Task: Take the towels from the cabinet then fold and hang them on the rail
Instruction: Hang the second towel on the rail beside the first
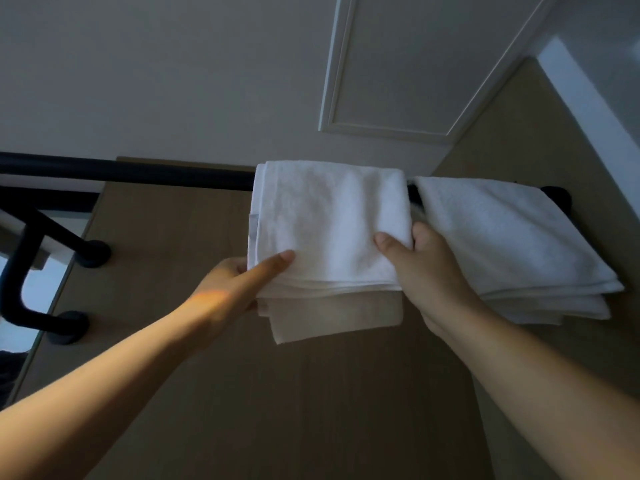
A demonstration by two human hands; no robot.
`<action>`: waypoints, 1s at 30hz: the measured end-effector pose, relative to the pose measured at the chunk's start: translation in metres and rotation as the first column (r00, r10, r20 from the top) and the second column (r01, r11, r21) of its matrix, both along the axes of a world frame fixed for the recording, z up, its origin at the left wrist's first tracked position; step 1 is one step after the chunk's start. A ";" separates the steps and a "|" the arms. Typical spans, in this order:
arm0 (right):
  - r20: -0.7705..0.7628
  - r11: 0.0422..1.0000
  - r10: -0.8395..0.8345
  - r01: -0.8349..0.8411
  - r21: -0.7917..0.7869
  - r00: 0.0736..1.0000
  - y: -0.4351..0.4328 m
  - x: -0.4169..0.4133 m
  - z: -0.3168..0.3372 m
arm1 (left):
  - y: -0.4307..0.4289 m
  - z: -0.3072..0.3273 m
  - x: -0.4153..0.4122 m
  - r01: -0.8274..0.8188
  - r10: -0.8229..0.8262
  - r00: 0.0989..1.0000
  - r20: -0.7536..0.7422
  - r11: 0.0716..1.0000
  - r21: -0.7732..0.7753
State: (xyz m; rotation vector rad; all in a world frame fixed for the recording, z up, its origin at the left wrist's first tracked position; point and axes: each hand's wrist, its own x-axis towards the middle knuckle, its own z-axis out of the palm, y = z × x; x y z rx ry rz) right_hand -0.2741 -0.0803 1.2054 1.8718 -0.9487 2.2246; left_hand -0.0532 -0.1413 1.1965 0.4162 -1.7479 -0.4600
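Now left hand [228,285], right hand [427,271] pinch towel [329,216] sides.

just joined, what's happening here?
A person is hanging folded white towels on a black rail. Both hands hold the left towel, which is draped over the rail: the left hand pinches its lower left corner and the right hand grips its right edge, apparently straightening it. The right towel hangs beside it on the same rail, untouched.
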 end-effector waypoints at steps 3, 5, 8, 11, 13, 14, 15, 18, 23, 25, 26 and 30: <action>-0.021 0.998 -0.040 0.041 0.042 0.999 -0.003 -0.006 -0.003 | 0.005 -0.005 0.007 0.048 -0.048 0.999 -0.020 0.998 0.030; -0.060 0.996 -0.072 0.075 0.050 0.996 -0.004 -0.014 -0.010 | 0.010 -0.001 0.010 0.079 -0.079 0.997 -0.006 0.995 0.059; -0.068 0.993 -0.087 0.092 0.067 0.994 -0.003 -0.023 -0.020 | 0.018 0.005 0.006 0.097 -0.096 0.995 -0.008 0.991 0.087; -0.026 0.995 -0.021 0.023 0.098 0.999 -0.008 -0.024 -0.028 | 0.020 0.004 0.003 0.116 -0.112 0.993 -0.047 0.988 0.105; 0.017 0.991 0.061 -0.063 0.115 0.998 -0.011 -0.023 -0.033 | 0.019 0.002 0.004 0.142 -0.134 0.988 -0.070 0.983 0.115; 0.036 0.988 0.087 -0.091 0.126 0.996 -0.013 -0.023 -0.036 | 0.018 0.000 0.004 0.161 -0.153 0.986 -0.070 0.979 0.125; 0.054 0.985 0.099 -0.106 0.137 0.994 -0.016 -0.025 -0.039 | 0.018 -0.002 0.005 0.185 -0.178 0.982 -0.061 0.973 0.140; 0.099 0.978 0.106 -0.122 0.168 0.989 -0.022 -0.029 -0.045 | 0.017 -0.013 0.006 0.223 -0.217 0.975 -0.056 0.961 0.162; 0.184 0.900 0.347 -0.382 0.210 0.920 -0.024 -0.032 -0.046 | 0.013 -0.017 0.009 0.187 -0.171 0.979 -0.111 0.971 0.150; 0.208 0.857 0.420 -0.462 0.229 0.883 -0.026 -0.033 -0.047 | 0.014 -0.015 0.009 0.208 -0.191 0.974 -0.124 0.968 0.143; 0.215 0.830 0.461 -0.504 0.238 0.861 -0.027 -0.032 -0.048 | 0.015 -0.015 0.009 0.227 -0.209 0.968 -0.137 0.964 0.138; 0.316 0.724 0.590 -0.660 0.201 0.743 -0.033 -0.030 -0.053 | 0.015 -0.013 0.009 0.358 -0.332 0.929 -0.165 0.919 0.167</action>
